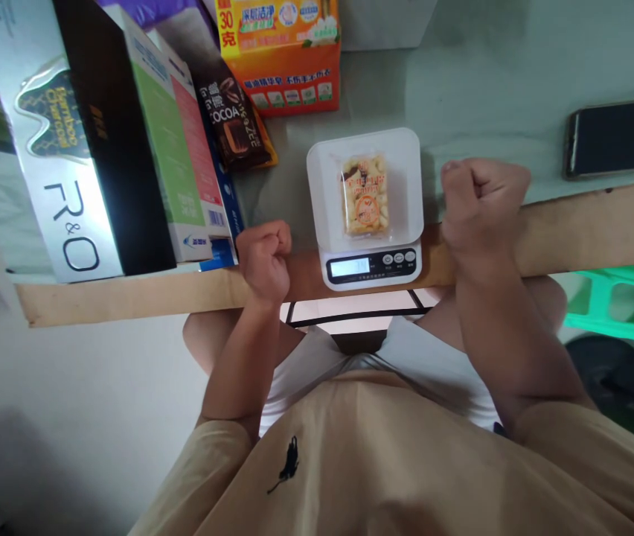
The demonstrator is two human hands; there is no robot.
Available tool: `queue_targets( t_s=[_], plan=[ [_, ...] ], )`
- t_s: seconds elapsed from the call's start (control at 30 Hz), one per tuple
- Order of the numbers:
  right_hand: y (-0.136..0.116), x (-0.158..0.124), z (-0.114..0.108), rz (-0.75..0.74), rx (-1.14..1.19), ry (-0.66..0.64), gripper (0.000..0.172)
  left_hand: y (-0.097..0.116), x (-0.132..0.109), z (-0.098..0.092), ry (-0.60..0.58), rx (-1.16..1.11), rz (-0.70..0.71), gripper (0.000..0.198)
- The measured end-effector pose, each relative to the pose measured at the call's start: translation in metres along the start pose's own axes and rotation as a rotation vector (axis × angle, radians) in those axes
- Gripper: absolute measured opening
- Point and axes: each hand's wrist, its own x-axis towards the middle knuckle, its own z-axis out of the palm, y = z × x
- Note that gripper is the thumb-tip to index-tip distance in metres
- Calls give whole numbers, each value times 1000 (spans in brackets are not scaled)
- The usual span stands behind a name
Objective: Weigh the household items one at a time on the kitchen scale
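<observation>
A white digital kitchen scale (320, 253) stands at the table's front edge, its display lit. On its square tray lies a clear-wrapped snack bar (364, 197) with red print, pale and nutty looking. My left hand (266, 260) is closed in a fist on the edge to the left of the scale, apart from it. To the right, my right hand (481, 201) also rests as a fist on the table, a small gap away from the scale. Nothing shows in either fist.
Upright boxes, including a silver and black box (74, 208) and a green and pink box (169, 134), stand at left. Behind are a cocoa snack packet (234, 123) and an orange soap pack (289, 78). A phone (623, 138) lies right; a green stool (601, 298) stands below.
</observation>
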Motion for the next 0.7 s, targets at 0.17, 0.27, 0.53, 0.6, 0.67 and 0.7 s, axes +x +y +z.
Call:
queue_targets(
  t_s=[0.17, 0.27, 0.53, 0.6, 0.67, 0.7],
  plan=[
    [-37, -2, 11, -95, -99, -52, 39, -1, -2, 2, 38, 40, -12, 53],
    [-63, -10, 27, -113, -234, -157, 28, -2, -3, 2, 31, 45, 12, 50],
    [-72, -30, 54, -29, -410, -204, 36, -4, -5, 1, 28, 48, 26, 53],
    [-70, -28, 49, -59, -421, -230, 36, -3, -5, 1, 29, 48, 22, 51],
    [-73, -18, 40, -107, -456, -249, 38, -1, -6, 1, 23, 44, 11, 45],
    [-76, -9, 35, -127, -478, -249, 39, 0, -6, 1, 23, 46, 2, 42]
  ],
)
